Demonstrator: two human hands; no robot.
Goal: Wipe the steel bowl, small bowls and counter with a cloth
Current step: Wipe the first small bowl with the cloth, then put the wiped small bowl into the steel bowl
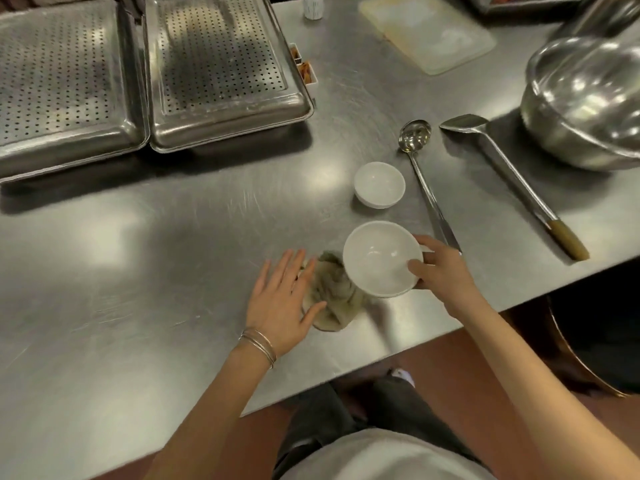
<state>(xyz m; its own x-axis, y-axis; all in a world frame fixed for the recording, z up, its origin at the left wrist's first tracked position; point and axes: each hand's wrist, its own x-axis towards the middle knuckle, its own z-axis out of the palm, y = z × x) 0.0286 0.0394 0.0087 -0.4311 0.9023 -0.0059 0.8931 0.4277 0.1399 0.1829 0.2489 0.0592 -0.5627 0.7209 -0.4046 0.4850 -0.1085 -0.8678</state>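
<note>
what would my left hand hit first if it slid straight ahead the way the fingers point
Probably nothing but bare counter. The left hand, open at the cloth, points away and slightly right, so it likely passes left of the far white bowl. The angle is hard to judge, so it could graze it.

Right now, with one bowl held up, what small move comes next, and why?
Probably the left hand closes on the cloth and lifts it into the white bowl. Its fingers lie straight against the cloth, while the right hand holds the bowl tilted beside it.
</note>
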